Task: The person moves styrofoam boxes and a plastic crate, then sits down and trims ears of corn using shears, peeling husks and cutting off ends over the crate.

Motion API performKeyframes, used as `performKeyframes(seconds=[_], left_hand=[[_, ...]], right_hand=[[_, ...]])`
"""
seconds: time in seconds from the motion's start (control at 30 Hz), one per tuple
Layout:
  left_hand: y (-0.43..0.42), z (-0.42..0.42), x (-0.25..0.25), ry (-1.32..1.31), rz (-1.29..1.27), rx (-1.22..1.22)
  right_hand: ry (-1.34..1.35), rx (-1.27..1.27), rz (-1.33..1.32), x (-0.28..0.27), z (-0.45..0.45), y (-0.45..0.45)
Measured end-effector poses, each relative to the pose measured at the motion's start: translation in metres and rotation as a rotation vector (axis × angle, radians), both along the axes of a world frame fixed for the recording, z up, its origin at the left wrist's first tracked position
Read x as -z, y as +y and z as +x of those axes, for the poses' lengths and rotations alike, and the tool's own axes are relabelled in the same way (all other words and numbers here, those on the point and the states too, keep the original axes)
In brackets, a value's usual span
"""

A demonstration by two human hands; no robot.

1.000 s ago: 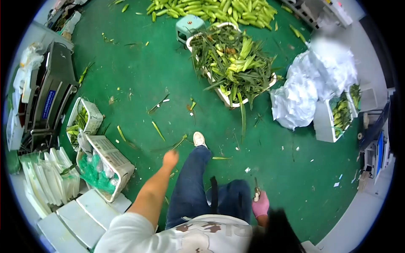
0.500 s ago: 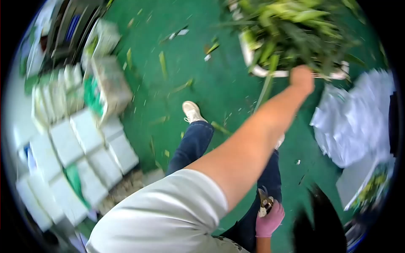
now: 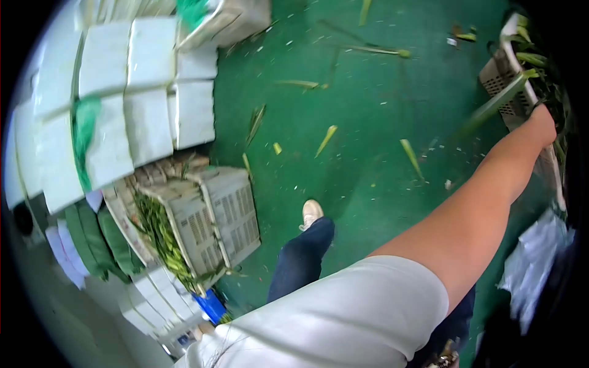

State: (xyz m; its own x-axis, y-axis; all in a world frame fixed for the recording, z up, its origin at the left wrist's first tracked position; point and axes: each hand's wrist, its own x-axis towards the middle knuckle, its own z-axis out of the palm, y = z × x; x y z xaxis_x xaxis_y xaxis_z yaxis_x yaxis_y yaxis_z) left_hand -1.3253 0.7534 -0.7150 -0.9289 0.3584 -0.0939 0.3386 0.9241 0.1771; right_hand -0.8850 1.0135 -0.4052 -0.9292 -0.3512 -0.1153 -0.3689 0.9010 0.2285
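Widest passage: green floor, middle to far, between stacked white foam boxes on the left and a beige perforated plastic basket on the far right. Flat yellow-green leaf scraps dot this stretch; low, so hands could pass above. Left side, nearer: beige slatted plastic crates form a wall. Right side: bare left forearm runs diagonally to the left hand at the basket's rim, obstructing that approach. Long green leaf juts over the basket wall, a minor obstacle. Near right: crumpled translucent plastic sheet. Near middle: dark blue trouser leg and white shoe interrupt the floor.
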Motion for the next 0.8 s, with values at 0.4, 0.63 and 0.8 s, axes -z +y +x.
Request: performKeyframes(seconds=[0.4, 0.63, 0.8], left_hand=[[-0.354, 0.444, -0.052, -0.007, -0.201, -0.005], [-0.349, 0.804, -0.035, 0.020, -0.261, -0.367], [-0.265, 0.955, -0.081, -0.631, -0.339, -0.643]], right_hand=[[-0.399, -0.404, -0.101, 0.005, 0.156, -0.127], [-0.468, -0.601, -0.075, -0.014, 0.170, -0.136], [-0.529, -0.664, -0.031, -0.025, 0.138, -0.113]])
